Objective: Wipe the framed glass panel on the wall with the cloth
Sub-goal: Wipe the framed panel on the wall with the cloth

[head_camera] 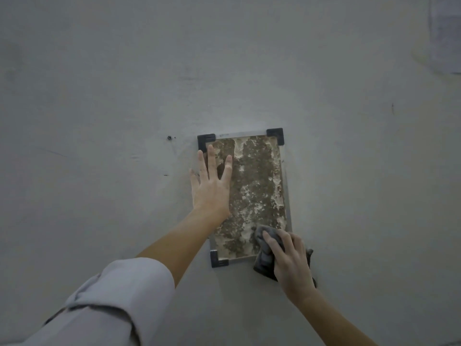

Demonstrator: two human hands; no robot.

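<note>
On the grey wall (pixel 99 83) ahead of me, low and a little right of centre in the head view, hangs the framed glass panel (pixel 259 191), upright and slightly tilted, with black corner brackets showing at the top left, top right and bottom left. Behind the glass I see a mottled brown and pale surface. My left hand (pixel 210 186) lies flat against the left side of the panel with its fingers (pixel 227 168) spread and pointing up; the outer fingers reach past the frame's edge onto the bare wall, while the others rest on the glass just below the top left bracket. A rolled-up pale sleeve (pixel 119 295) covers that arm above the elbow. My right hand (pixel 290 260) is at the panel's bottom right corner, curled over a dark grey cloth (pixel 265 255) and pressing it to the surface, the fingers bent around the bunched fabric. That cloth covers the bottom right corner, so I cannot tell whether a bracket sits there. Left of the panel, near its top edge, a small dark hole (pixel 169 137) marks the wall, and at the far upper right edge a pale sheet (pixel 446 33) hangs, too blurred to read.
</note>
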